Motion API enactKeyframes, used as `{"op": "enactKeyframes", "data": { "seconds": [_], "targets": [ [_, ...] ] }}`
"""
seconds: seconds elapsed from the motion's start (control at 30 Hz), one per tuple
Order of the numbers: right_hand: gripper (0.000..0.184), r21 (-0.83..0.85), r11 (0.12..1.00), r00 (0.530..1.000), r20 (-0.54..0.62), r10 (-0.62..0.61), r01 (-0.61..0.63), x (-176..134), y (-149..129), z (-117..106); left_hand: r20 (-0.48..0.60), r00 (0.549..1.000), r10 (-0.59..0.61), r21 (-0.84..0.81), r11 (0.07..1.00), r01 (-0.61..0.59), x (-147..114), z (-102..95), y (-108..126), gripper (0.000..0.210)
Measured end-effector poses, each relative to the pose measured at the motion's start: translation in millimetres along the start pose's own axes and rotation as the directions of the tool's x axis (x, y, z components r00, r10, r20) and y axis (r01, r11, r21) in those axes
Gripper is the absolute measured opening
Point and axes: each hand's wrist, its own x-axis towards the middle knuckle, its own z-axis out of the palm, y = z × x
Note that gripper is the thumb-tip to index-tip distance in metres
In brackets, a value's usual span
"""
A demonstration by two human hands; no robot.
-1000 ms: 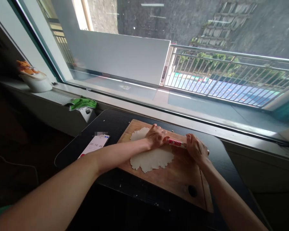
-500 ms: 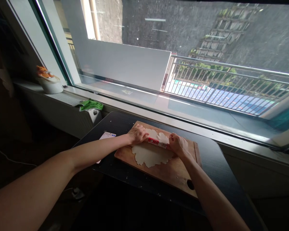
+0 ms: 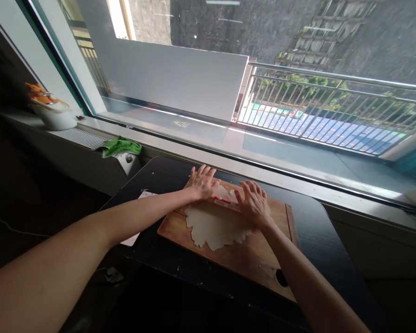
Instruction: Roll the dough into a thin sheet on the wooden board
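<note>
A flat, ragged-edged sheet of pale dough (image 3: 217,227) lies on a wooden cutting board (image 3: 260,261). Across its far part rests a roller (image 3: 225,201) with a red-and-white label; its ends are hidden under my hands. On its left end lies my left hand (image 3: 204,183), open, fingers stretched away from me. My right hand (image 3: 253,202) is open too, palm on the right end and fingers spread. Neither hand is wrapped round the roller.
The board sits on a black table (image 3: 329,259). A phone (image 3: 133,236) lies partly behind my left forearm. Beyond the table are a window sill (image 3: 180,143), a radiator with a green cloth (image 3: 122,146), and a white bucket (image 3: 55,115).
Both hands have gone from curled fingers on the roller's ends to flat, stretched fingers over it. The camera view has tilted and shifted slightly.
</note>
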Motion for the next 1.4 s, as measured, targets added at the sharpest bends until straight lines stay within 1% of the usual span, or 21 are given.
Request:
{"op": "enactKeyframes", "data": {
  "seconds": [0.1,0.17,0.27,0.33,0.4,0.43,0.5,0.57,0.63,0.7,0.77,0.8,0.87,0.93,1.0,1.1,1.17,1.23,1.3,1.37,1.4],
  "targets": [
    [0.054,0.039,0.989,0.987,0.087,0.137,-0.140,24,0,-6,0.014,0.999,-0.043,0.017,0.999,0.043,22,-4.3,2,0.053],
    [0.056,0.030,0.988,0.981,0.132,0.144,-0.149,22,-2,-10,0.056,0.998,-0.027,0.028,0.999,0.026,21,-5.4,2,0.053],
    [0.058,0.006,1.000,0.980,0.196,0.020,-0.022,-6,-5,-9,0.153,0.987,0.053,0.031,0.998,-0.058,-7,-3.0,-2,0.056],
    [0.059,-0.003,0.997,0.976,0.201,-0.077,0.079,-25,-4,-5,0.159,0.980,0.119,0.038,0.991,-0.126,-27,-0.9,-5,0.055],
    [0.058,-0.012,0.992,0.978,0.168,-0.121,0.125,-28,-1,0,0.107,0.980,0.168,0.048,0.984,-0.174,-33,0.1,-6,0.054],
    [0.058,-0.015,0.993,0.984,0.137,-0.113,0.116,-23,1,2,0.074,0.982,0.174,0.051,0.983,-0.178,-28,0.1,-5,0.053],
    [0.057,-0.008,0.999,0.997,0.052,-0.052,0.052,-2,5,5,0.006,0.991,0.136,0.060,0.989,-0.136,-7,-0.7,-3,0.051],
    [0.055,0.015,0.999,0.999,-0.037,0.033,-0.032,20,8,5,-0.055,0.995,0.077,0.074,0.995,-0.073,16,-2.5,0,0.048],
    [0.056,0.028,0.996,0.995,-0.049,0.089,-0.087,29,7,4,-0.062,0.997,0.042,0.085,0.996,-0.037,25,-4.5,2,0.048],
    [0.058,0.017,0.997,0.996,0.033,0.079,-0.080,17,4,2,0.020,0.999,0.035,0.081,0.996,-0.036,14,-5.8,2,0.050],
    [0.059,-0.004,1.000,0.991,0.132,0.018,-0.017,-7,0,1,0.133,0.989,0.070,0.072,0.994,-0.080,-10,-6.3,-1,0.052],
    [0.060,-0.012,1.000,0.987,0.157,-0.018,0.020,-18,-2,1,0.172,0.980,0.095,0.070,0.992,-0.109,-21,-6.6,-2,0.053],
    [0.059,-0.021,0.998,0.986,0.154,-0.062,0.065,-32,-3,2,0.193,0.970,0.146,0.075,0.984,-0.163,-35,-7.2,-3,0.053],
    [0.059,-0.007,0.999,0.991,0.125,-0.036,0.037,-24,-2,2,0.171,0.975,0.140,0.074,0.985,-0.154,-28,-7.4,-3,0.052],
    [0.059,0.023,0.998,0.993,0.106,0.060,-0.062,-1,0,1,0.142,0.987,0.075,0.066,0.994,-0.085,-4,-7.2,-1,0.053],
    [0.058,0.053,0.976,0.976,0.067,0.208,-0.212,33,2,-2,0.086,0.996,-0.038,0.074,0.997,0.031,30,-7.8,3,0.053],
    [0.060,0.049,0.972,0.972,0.068,0.227,-0.230,34,2,-3,0.073,0.996,-0.044,0.078,0.996,0.038,30,-8.2,3,0.052],
    [0.061,0.038,0.983,0.978,0.113,0.177,-0.182,16,1,-1,0.113,0.994,0.005,0.072,0.997,-0.013,13,-7.8,1,0.052],
    [0.059,0.020,0.996,0.987,0.137,0.079,-0.083,-6,0,2,0.145,0.985,0.092,0.067,0.992,-0.103,-11,-7.2,-2,0.052],
    [0.056,-0.004,1.000,0.996,0.093,-0.011,0.012,-19,-1,3,0.152,0.977,0.151,0.069,0.984,-0.163,-22,-6.8,-4,0.053],
    [0.054,-0.013,0.999,0.998,0.060,-0.031,0.032,-18,-1,3,0.154,0.975,0.158,0.068,0.983,-0.170,-20,-6.4,-5,0.054]
  ]
}}
